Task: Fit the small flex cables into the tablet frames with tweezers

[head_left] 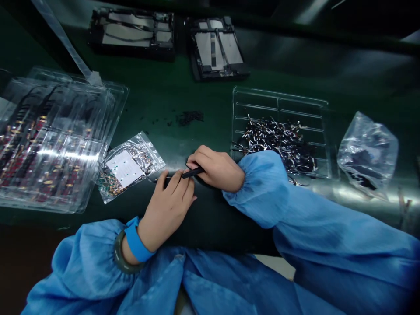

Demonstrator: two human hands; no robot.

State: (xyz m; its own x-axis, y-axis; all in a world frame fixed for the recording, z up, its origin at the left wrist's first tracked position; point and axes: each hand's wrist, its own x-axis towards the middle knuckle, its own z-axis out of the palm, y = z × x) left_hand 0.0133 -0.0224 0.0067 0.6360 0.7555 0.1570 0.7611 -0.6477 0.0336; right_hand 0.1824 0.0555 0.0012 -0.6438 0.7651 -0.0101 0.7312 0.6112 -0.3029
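Clear trays (pixel 49 144) are lying at far left, a small bag (pixel 129 166) beside them; the left hand (pixel 169 203) is resting flat, fingers together, holding nothing, while the right hand (pixel 215 168) is gripping black tweezers (pixel 193 172) just above it, before a parts tray (pixel 278 131) and crumpled bag (pixel 367 153)

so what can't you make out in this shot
Head view only:
- Tool tip: covered by the left hand, so what it touches is hidden.
- Right hand fingertips: curled under, grip unclear.
- Parts in the clear tray: too small to identify; right sleeve covers the near corner.
- Stacked trays: cut by the left edge, glare blurs contents.
- Bag contents: dark, indistinct.
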